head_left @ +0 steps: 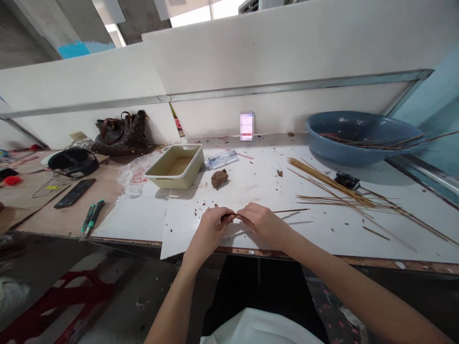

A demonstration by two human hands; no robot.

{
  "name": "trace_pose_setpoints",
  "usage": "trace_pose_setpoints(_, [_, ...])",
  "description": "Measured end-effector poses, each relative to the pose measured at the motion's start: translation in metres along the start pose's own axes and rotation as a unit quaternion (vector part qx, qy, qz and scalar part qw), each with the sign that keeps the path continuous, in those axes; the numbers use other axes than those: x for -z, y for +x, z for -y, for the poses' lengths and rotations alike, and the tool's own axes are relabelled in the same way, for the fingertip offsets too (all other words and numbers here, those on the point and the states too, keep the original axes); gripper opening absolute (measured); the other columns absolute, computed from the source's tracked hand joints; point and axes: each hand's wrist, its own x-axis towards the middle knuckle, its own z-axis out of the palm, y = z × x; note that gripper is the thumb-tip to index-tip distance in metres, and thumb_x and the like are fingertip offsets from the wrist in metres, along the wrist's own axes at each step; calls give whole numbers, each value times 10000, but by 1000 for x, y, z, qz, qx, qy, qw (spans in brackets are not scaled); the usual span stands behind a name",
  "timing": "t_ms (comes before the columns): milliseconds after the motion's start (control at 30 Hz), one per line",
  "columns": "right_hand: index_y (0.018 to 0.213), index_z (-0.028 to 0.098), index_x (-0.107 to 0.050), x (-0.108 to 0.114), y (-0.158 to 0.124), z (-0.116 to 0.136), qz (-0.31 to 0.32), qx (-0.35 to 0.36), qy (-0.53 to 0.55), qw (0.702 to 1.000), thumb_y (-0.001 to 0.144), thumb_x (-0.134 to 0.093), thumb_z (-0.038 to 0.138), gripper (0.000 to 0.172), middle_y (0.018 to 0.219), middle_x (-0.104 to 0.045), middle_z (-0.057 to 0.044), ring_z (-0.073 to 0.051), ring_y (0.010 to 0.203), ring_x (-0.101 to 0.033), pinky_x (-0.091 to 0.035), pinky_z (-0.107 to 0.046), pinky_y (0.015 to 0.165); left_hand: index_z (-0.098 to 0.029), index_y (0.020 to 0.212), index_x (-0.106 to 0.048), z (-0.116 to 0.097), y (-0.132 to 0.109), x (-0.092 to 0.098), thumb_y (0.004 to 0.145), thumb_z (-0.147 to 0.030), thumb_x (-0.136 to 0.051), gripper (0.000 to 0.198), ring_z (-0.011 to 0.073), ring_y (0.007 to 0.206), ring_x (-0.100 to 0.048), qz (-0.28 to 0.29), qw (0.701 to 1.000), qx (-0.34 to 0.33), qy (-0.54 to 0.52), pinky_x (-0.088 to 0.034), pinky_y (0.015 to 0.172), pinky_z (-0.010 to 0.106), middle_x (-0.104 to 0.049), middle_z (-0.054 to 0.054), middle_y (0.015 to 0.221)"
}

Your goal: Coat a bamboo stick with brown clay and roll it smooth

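Observation:
My left hand (217, 222) and my right hand (263, 222) meet near the front edge of the table, fingertips almost touching. Both are closed in a pinch on a thin brown stick (292, 210), whose far end pokes out to the right past my right hand. My fingers hide the rest of it. A lump of brown clay-like paste (219, 178) lies just beyond my left hand, with small dark crumbs around it. To the right, a bundle of thin tan sticks (322, 177) and several loose ones rest on the white board (251, 188).
A pale yellow tub (175, 182) and a clear plastic bag (134, 179) stand left of the paste. A large blue basin (344, 152) with sticks is at the back right, near a small black object (347, 180). Farther left are green-handled tools (93, 216), a dark phone (75, 193) and a handbag (122, 136).

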Motion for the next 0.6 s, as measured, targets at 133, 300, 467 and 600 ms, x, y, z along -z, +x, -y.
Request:
trace_pose_setpoints(133, [1107, 181, -703, 5, 1, 1, -14, -11, 11, 1000, 1115, -508, 207, 197, 989, -752, -107, -254, 928, -695, -586, -403, 838, -248, 1016, -786, 5, 2, 1, 1018, -269, -667, 121, 207, 855, -737, -4, 999, 7, -40, -536, 820, 322, -822, 14, 952])
trace_pose_setpoints(300, [1090, 173, -729, 10, 5, 4, -51, -41, 17, 998, 1091, -551, 166, 179, 972, -764, -103, -252, 935, -716, -599, -396, 847, -249, 1020, -790, 12, 3, 4, 972, -297, -750, 79, 210, 880, -753, -45, 998, 16, -47, -556, 822, 323, -827, 16, 989])
trace_pose_setpoints(467, [1089, 175, -735, 8, 6, 5, -54, -41, 10, 998, 1080, -564, 148, 173, 967, -772, -98, -249, 921, -723, -607, -394, 848, -240, 1019, -772, 12, 5, 4, 974, -260, -769, 49, 210, 879, -726, -53, 997, -61, -5, -540, 800, 328, -805, 20, 943])
trace_pose_setpoints(600, [1080, 170, -733, 6, 5, 4, -52, -36, 9, 998, 1086, -554, 159, 180, 969, -774, -103, -246, 907, -729, -615, -398, 846, -236, 1008, -763, 11, 9, 2, 978, -197, -772, 51, 213, 872, -696, -58, 991, -116, 38, -511, 837, 363, -800, 17, 924])
